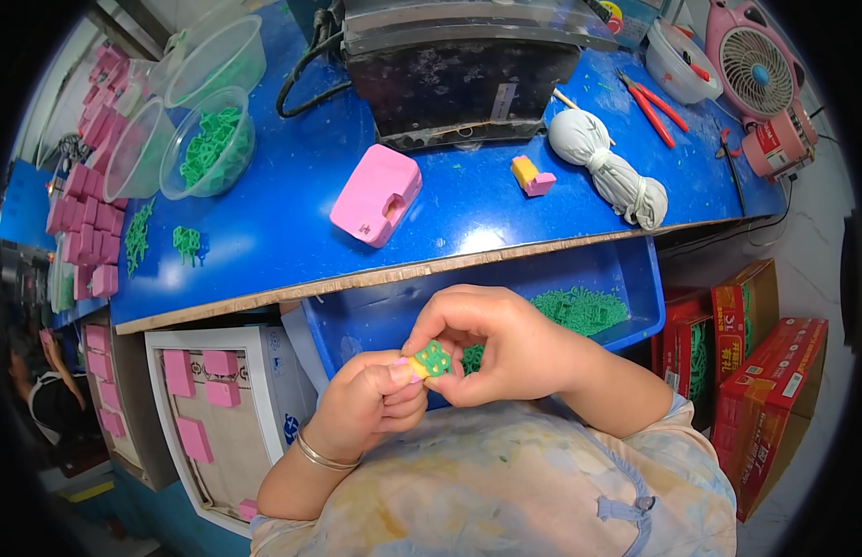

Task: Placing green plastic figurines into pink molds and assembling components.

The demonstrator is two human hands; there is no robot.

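Note:
My left hand (pixel 371 395) is closed on a small yellow-and-pink block (pixel 418 369), pinched between thumb and fingers. A green openwork piece (pixel 436 358) with several holes sits at the block's right end. The thumb and forefinger of my right hand (pixel 510 343) curve around the green piece and touch its edge. Both hands are over a blue bin (pixel 656 302) holding green scraps (pixel 579 311). On the blue table beyond lie a pink block with a notch (pixel 375 193) and a second small yellow-and-pink block (pixel 533 176).
A black machine (pixel 463 84) stands at the table's back. Clear tubs (pixel 213 153), one with green pieces, stand left. Pliers (pixel 652 107), a tied cloth bundle (pixel 603 167) and a pink fan (pixel 756 65) are right. Red cartons (pixel 760 418) stand beside the bin.

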